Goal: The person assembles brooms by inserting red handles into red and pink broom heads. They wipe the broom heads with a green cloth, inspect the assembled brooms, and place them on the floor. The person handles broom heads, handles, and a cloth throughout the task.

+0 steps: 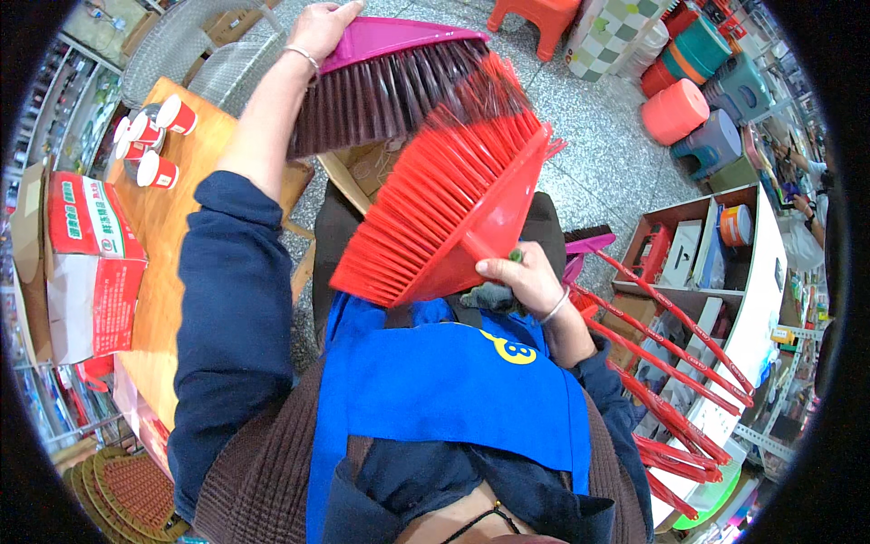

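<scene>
My left hand [323, 29] grips the top of a magenta broom head [399, 45], whose dark bristles hang toward me. In front of my lap, my right hand [536, 283] is closed around the handle socket of a red broom head [497, 218]. Its red bristles fan out to the upper left. The two sets of bristles overlap and appear to touch near the middle. A small green piece [516, 256] shows at my right thumb. Below the red head lies a grey bunched cloth [489, 296] on my blue apron.
Left stands a wooden table [172, 245] with several red-and-white paper cups [177, 115] and a red-and-white carton [98, 263]. Red poles [671, 363] lean at my right, beside a shelf unit [698, 286]. Plastic stools [675, 112] stand at the far right. An open carton is partly hidden.
</scene>
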A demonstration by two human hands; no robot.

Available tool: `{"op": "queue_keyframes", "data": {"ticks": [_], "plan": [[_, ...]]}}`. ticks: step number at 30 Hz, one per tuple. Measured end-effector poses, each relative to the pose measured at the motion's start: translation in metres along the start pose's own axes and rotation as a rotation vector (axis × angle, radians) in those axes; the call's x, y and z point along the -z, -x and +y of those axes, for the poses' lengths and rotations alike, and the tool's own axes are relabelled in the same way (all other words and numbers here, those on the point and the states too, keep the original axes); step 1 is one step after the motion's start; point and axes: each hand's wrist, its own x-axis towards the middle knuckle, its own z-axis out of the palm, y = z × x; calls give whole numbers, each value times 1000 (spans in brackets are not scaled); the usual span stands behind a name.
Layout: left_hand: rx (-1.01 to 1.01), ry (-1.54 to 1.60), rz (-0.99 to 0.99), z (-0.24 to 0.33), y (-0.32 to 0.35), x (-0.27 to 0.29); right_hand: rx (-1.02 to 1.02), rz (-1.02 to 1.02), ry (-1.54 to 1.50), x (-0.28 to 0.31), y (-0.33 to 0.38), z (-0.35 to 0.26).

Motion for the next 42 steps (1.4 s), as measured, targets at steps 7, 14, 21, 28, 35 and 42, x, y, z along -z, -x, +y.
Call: {"op": "queue_keyframes", "data": {"ticks": [7, 14, 21, 28, 35, 42], "plan": [[-86, -299, 44, 3, -11, 10, -13, -37, -12, 2, 0, 2], [135, 40, 372, -19, -33, 45, -91, -32, 6, 5, 14, 11], [5, 277, 317, 5, -16, 66, -105, 157, -241, 6, 6, 26], [83, -225, 418, -28, 53, 160, -145, 448, -271, 26, -4, 42], [438, -410, 533, -117, 160, 241, -107, 399, -489, 41, -5, 67], [703, -700, 494, -231, 223, 294, -110, 397, -569, 43, -8, 71]]}}
